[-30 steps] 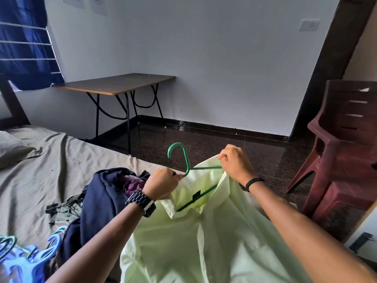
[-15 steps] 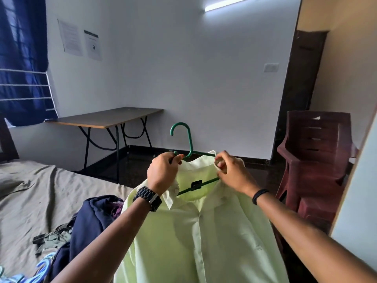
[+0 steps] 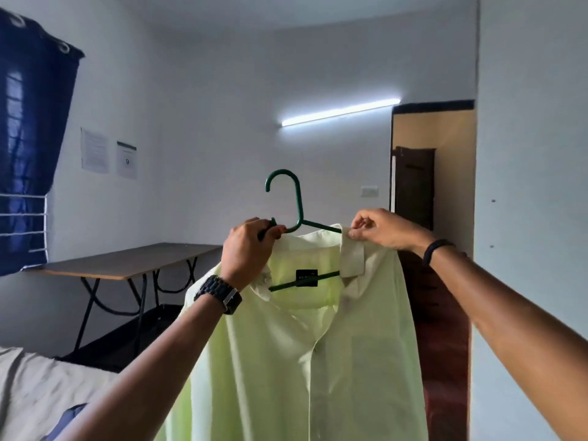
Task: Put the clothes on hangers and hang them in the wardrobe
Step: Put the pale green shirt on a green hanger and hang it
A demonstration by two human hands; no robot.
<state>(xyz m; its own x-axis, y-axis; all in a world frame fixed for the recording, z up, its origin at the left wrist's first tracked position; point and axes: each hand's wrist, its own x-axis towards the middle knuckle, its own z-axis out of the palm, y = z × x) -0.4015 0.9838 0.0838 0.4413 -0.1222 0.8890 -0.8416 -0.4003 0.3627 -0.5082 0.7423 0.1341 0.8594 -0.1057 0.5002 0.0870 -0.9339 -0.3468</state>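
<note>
A pale green shirt [image 3: 305,351] hangs in front of me on a dark green hanger [image 3: 297,202], whose hook points up and left. My left hand [image 3: 246,253] grips the hanger's left arm together with the shirt's left shoulder. My right hand [image 3: 385,229] pinches the shirt's collar at the hanger's right arm. The hanger's lower bar shows through the open collar behind a black label [image 3: 306,277]. The shirt's hem is out of view.
A bed with a beige sheet [image 3: 41,386] lies at lower left, a dark blue garment [image 3: 68,415] on it. A wooden table [image 3: 127,261] stands by the far wall. A white panel [image 3: 531,218] fills the right, a dark red chair [image 3: 445,313] beside it.
Both hands have raised the shirt and hanger from above the bed to chest height, and my view has tilted up. The shirt now hangs straight down.
</note>
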